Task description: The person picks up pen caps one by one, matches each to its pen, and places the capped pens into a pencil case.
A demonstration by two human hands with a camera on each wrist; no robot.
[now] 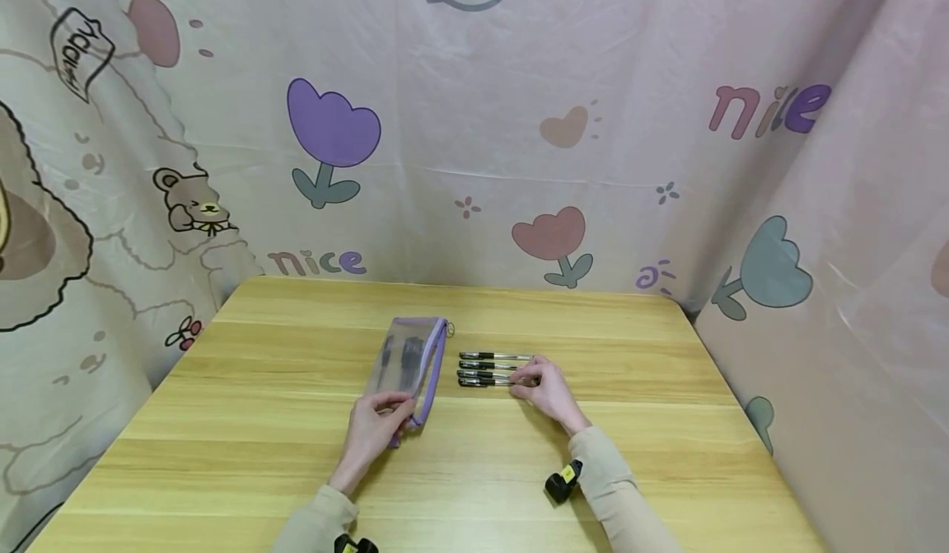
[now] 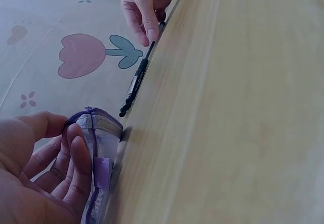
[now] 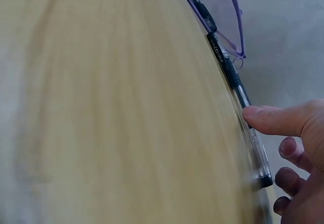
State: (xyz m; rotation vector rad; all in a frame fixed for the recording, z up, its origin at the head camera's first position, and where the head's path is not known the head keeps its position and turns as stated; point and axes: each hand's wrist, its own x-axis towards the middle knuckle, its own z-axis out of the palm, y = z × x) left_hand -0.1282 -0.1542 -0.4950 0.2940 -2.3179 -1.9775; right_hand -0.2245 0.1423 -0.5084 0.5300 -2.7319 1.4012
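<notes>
A clear mesh pencil pouch [image 1: 400, 353] with purple zipper trim lies at the table's middle, its mouth gaping toward the pens and dark items showing inside. My left hand [image 1: 376, 425] pinches its near end between thumb and fingers; the left wrist view shows the purple zipper edge [image 2: 94, 148] there. To the right of the pouch, several black-and-clear gel pens [image 1: 482, 365] lie side by side in a row. My right hand [image 1: 549, 390] is at their right ends, thumb and curled fingers on the nearest pen [image 3: 234, 77]. The fingertips' far side is hidden.
The wooden table [image 1: 593, 503] has its far edge along a printed curtain [image 1: 445, 124]. Further curtain hangs at both sides. Black wrist devices [image 1: 563, 481] sit at the sleeves. A zipper pull ring [image 1: 450, 330] is at the pouch's far corner.
</notes>
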